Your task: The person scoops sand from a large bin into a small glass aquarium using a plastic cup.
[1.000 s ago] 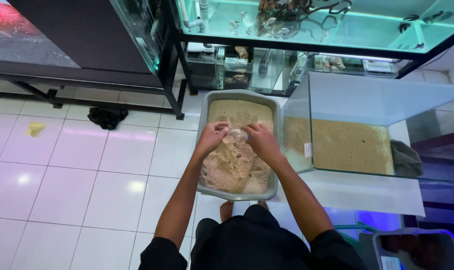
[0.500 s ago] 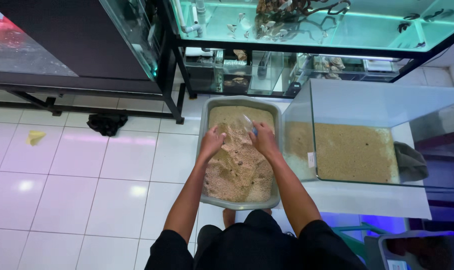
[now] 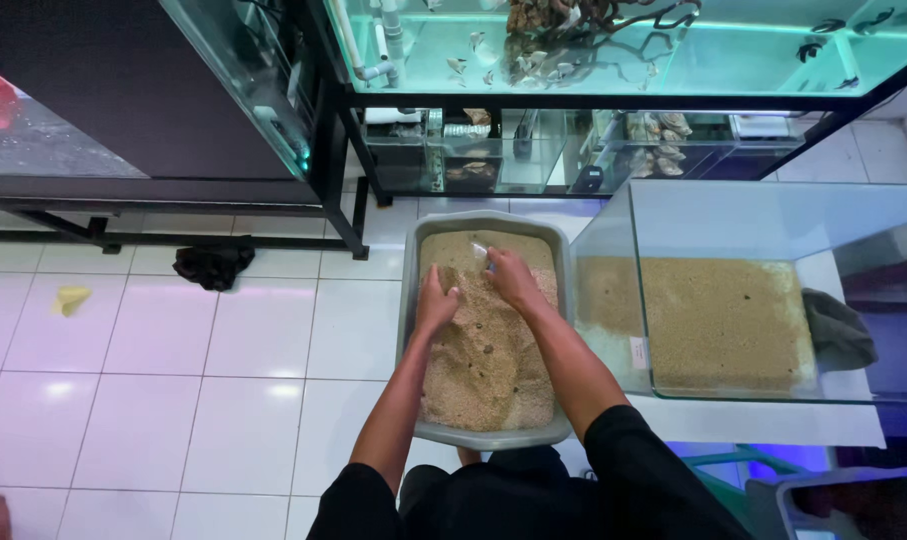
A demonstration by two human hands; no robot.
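A grey plastic tub point(image 3: 407, 300) sits on the white tiled floor, filled with tan sand point(image 3: 483, 370). My left hand point(image 3: 436, 303) rests on the sand at the tub's left side, fingers curled into it. In the upper middle of the tub, my right hand point(image 3: 511, 280) grips a small clear scoop point(image 3: 480, 252) whose tip pokes out above the fingers. Both forearms reach forward from my black sleeves.
A glass aquarium point(image 3: 733, 300) with a sand layer stands right of the tub, a dark cloth point(image 3: 838, 330) over its right edge. Black metal racks hold lit fish tanks point(image 3: 613, 40) ahead. A black rag point(image 3: 211, 265) and yellow scrap point(image 3: 71, 298) lie on the floor.
Both hands have shifted slightly toward the far end of the tub, pushing sand. The right hand now shows the clear scoop at its fingertips.
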